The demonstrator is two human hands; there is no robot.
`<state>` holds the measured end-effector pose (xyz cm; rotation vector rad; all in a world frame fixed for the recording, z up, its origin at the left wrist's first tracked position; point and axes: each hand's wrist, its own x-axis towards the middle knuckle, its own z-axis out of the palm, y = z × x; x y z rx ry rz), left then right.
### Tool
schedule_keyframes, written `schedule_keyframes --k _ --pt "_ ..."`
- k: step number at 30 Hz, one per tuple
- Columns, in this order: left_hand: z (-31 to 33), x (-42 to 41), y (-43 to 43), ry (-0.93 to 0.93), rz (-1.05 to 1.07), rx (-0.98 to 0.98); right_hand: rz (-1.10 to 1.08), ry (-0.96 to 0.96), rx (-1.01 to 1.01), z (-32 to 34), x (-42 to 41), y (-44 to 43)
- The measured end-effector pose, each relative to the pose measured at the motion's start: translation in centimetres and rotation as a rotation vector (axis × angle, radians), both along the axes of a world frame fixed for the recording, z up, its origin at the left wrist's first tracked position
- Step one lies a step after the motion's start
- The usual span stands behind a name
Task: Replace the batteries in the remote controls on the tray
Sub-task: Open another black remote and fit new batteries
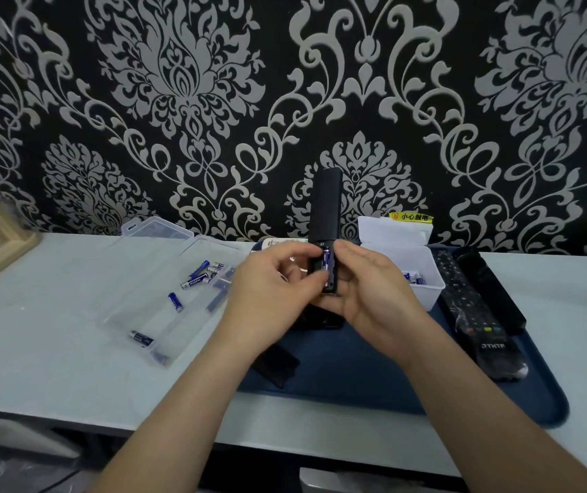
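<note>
The right hand (373, 290) is clamped on the lower end of a black remote (325, 208). It holds the remote upright above the far part of the dark blue tray (356, 378), back face toward the camera and battery bay uncovered. The remote rises toward 12 o'clock from this hand, with the thumb against its right edge. The left hand (277, 279) is at 9 o'clock of the remote. Its curled forefinger and thumb pinch a blue battery (326, 259) that sits lengthwise in the bay. So the battery lies between the two hands, at 3 o'clock of the left one.

A flat black cover (276, 364) lies on the tray at 6 o'clock of the left hand. Two more remotes (469, 307) lie side by side on the tray at 3 o'clock of the right hand. A white box (427, 290) holding a few batteries stands between them and the hands. On the pale bench (53, 332) at 9 o'clock, an open clear case (156, 227) holds loose batteries (197, 270).
</note>
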<state>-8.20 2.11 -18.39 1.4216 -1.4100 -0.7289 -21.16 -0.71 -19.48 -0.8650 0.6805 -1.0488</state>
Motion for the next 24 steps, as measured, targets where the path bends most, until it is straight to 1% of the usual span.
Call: schedule_keyframes --k 1,2,7,11,13,17,20,22,24 --pt "-0.2 0.0 -0.1 -0.157 0.008 -0.051 -0.005 0.023 -0.018 0.1 0.0 0.0" --pt "-0.3 0.1 -0.1 -0.240 0.005 -0.085 -0.012 0.057 -0.040 0.1 -0.1 0.0" --pt "-0.4 0.7 0.2 -0.370 -0.049 -0.231 -0.040 0.206 -0.124 -0.2 -0.3 0.0" --pt "-0.3 0.8 0.2 -0.450 -0.030 -0.253 -0.048 0.243 -0.141 -0.3 -0.1 0.0" --pt "-0.3 0.5 0.3 -0.467 0.017 -0.248 -0.048 0.211 -0.132 -0.4 0.3 0.1" --pt "-0.3 -0.3 0.5 -0.498 0.162 -0.242 0.007 0.005 -0.057 -0.6 1.2 0.5" --pt "-0.3 0.1 0.3 -0.536 0.191 -0.269 0.036 0.024 -0.076 -0.3 1.2 0.5" --pt "-0.4 0.6 0.0 -0.571 0.189 -0.280 -0.006 0.062 -0.083 0.0 0.9 0.2" --pt "-0.6 1.1 -0.1 -0.578 0.162 -0.283 -0.049 0.051 -0.077 0.4 0.5 0.1"
